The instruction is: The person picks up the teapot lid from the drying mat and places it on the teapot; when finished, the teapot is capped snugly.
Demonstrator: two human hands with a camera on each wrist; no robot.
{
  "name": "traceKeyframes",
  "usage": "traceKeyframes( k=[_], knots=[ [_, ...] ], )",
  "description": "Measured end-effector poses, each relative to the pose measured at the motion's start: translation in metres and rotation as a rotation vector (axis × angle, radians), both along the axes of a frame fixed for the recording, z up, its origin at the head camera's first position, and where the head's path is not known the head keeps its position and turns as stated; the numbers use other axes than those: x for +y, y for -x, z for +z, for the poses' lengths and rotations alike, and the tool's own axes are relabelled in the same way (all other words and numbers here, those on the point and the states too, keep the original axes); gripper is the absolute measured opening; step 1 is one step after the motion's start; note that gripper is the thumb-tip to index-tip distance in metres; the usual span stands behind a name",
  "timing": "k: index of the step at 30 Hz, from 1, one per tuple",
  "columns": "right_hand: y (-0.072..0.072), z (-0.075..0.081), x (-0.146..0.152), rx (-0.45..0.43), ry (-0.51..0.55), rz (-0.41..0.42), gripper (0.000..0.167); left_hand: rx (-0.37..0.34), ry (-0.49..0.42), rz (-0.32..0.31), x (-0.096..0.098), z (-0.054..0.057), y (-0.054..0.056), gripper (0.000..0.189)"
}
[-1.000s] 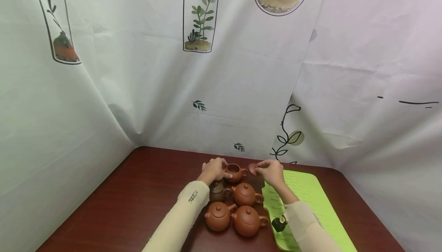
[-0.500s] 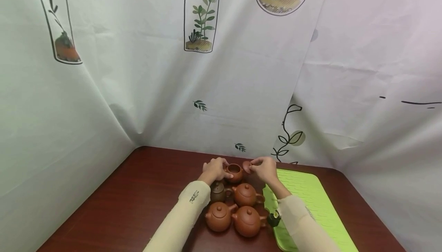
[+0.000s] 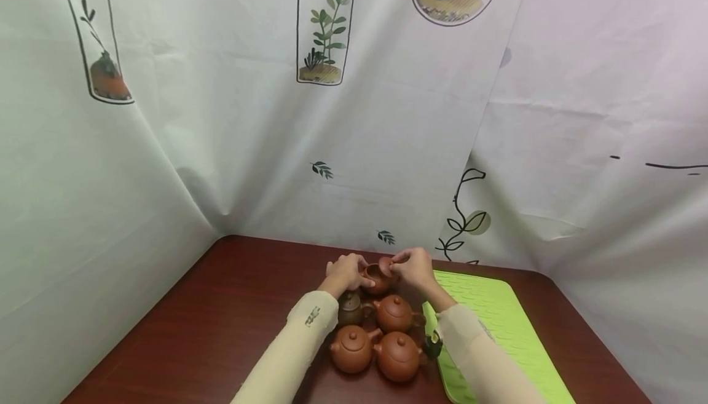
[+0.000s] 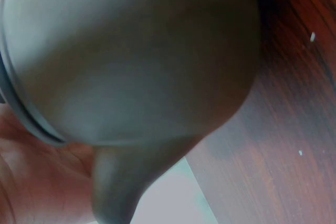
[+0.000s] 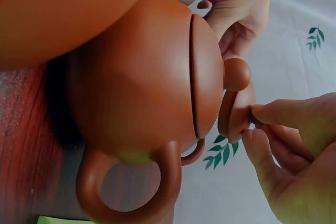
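At the back of the group stands an uncovered reddish-brown clay teapot (image 3: 378, 285), its round mouth partly covered from view. My left hand (image 3: 348, 272) holds it from the left, thumb at the near side and fingers behind. With thumb and fingertips, my right hand (image 3: 417, 269) pinches the knob of its small round lid (image 3: 386, 265). The lid is tilted over the right part of the mouth; whether it touches the rim cannot be told. In the right wrist view a lidded teapot (image 5: 142, 72) blocks most of the uncovered one, with the pinched lid (image 5: 241, 109) beyond it.
A dark brown teapot (image 3: 350, 310) stands just below my left wrist and fills the left wrist view. Reddish teapots (image 3: 395, 313), all lidded, stand close together in front. A lime-green mat (image 3: 498, 324) lies to the right on the dark red table (image 3: 221, 318). Fabric hangs behind.
My right hand has moved left with the lid, from beside the teapot to over its mouth. The left hand stays at the teapot.
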State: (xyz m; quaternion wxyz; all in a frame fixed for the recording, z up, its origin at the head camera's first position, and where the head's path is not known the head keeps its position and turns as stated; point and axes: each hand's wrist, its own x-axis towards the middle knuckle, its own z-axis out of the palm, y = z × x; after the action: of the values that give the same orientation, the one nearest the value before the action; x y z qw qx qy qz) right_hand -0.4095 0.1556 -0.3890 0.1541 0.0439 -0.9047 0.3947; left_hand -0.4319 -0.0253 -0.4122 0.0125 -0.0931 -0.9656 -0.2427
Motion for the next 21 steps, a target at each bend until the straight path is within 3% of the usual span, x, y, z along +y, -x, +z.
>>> traceKeyframes(
  k=[16,21],
  knots=[
    [0.015,-0.004,-0.008,-0.046,-0.025,0.037,0.006,-0.005,0.008,0.006,0.000,-0.002,0.001,0.045],
    [0.018,-0.006,-0.007,-0.070,0.019,0.046,0.005,-0.002,0.008,0.002,0.001,-0.002,0.001,0.046]
  ],
)
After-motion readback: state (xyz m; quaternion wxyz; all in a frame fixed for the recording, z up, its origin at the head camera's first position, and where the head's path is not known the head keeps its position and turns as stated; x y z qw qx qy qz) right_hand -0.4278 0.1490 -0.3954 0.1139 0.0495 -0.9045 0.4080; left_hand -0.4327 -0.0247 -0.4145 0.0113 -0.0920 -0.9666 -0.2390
